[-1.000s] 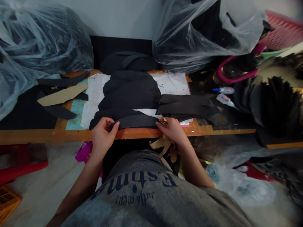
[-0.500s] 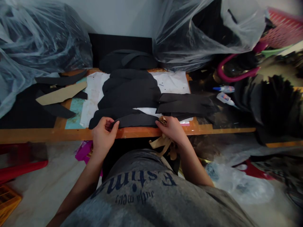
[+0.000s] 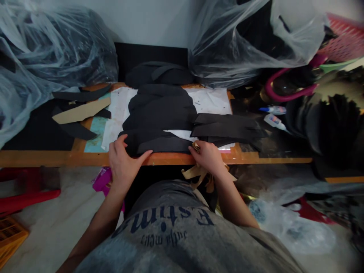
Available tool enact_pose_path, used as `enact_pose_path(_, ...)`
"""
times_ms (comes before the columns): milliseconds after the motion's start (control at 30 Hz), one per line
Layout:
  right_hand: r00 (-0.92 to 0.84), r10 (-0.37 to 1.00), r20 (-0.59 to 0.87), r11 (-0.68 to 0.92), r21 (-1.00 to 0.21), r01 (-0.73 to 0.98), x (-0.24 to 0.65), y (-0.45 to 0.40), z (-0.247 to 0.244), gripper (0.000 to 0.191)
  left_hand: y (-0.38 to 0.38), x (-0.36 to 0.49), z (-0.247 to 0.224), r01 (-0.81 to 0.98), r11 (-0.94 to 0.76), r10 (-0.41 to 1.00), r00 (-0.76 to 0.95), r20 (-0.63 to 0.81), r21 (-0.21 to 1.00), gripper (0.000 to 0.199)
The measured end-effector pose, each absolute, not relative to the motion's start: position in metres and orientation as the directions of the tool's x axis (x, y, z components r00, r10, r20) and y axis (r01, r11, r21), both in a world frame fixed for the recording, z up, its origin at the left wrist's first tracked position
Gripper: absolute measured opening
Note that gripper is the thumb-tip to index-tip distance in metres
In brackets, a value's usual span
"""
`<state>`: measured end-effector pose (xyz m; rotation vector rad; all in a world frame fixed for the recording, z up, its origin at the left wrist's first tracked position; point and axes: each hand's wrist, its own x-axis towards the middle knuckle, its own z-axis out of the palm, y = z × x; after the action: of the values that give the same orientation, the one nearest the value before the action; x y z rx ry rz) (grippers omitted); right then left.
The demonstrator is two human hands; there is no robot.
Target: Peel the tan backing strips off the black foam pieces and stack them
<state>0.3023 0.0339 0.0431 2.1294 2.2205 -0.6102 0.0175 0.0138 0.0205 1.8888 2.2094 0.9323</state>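
At the bench's front edge lies a dark strip-shaped piece (image 3: 166, 145) over a wider black piece (image 3: 131, 141). My left hand (image 3: 123, 161) is at their left end, thumb and fingers spread, the fingertips on the black material. My right hand (image 3: 209, 157) is closed around a bunch of tan strips (image 3: 198, 175) that dangle below the bench edge. Its thumb and forefinger meet the right tip of the dark piece; whether they pinch it I cannot tell. Behind, overlapping black rounded pieces (image 3: 162, 106) lie on white paper (image 3: 212, 100).
Black strips (image 3: 224, 125) lie to the right, near two small glue bottles (image 3: 274, 121). At left are a tan piece (image 3: 82, 111) and dark offcuts. Plastic bags (image 3: 62, 49) stand at the back. A pink basket (image 3: 341, 38) sits far right, a yellow crate (image 3: 11, 239) on the floor.
My left hand has let go of the dark piece's left end, and its fingers have spread apart. My right hand stays at the right end. The view has shifted slightly.
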Motion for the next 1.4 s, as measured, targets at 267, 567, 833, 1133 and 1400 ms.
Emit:
enact_pose_path(267,-0.074,0.954,-0.289,0.013,-0.205,0.979,0.300,0.033,0.049,0.029,-0.004,0.050,-0.008,0.786,-0.495,0.858,0.374,0.352,0.370,0.057)
enact_pose_path(567,-0.059,0.948,-0.314,0.033,-0.089,0.996,0.298,0.039,0.056,0.040,-0.010,0.036,-0.017,0.818,-0.294,0.868,0.010,0.497,0.495,0.047)
enact_pose_path(833,-0.056,0.941,-0.334,0.057,-0.006,0.998,0.299,0.047,0.064,0.049,-0.003,0.033,-0.015,0.830,-0.239,0.906,0.004,0.422,0.504,0.042)
enact_pose_path(1133,0.021,0.947,-0.320,-0.024,-0.004,1.000,0.299,0.047,0.066,0.056,-0.004,0.032,-0.016,0.818,-0.251,0.910,0.017,0.415,0.518,0.044)
enact_pose_path(1400,0.068,0.967,-0.246,-0.115,-0.184,0.976,0.339,0.043,0.064,0.054,-0.003,0.031,-0.018,0.828,-0.279,0.894,0.039,0.446,0.486,0.047)
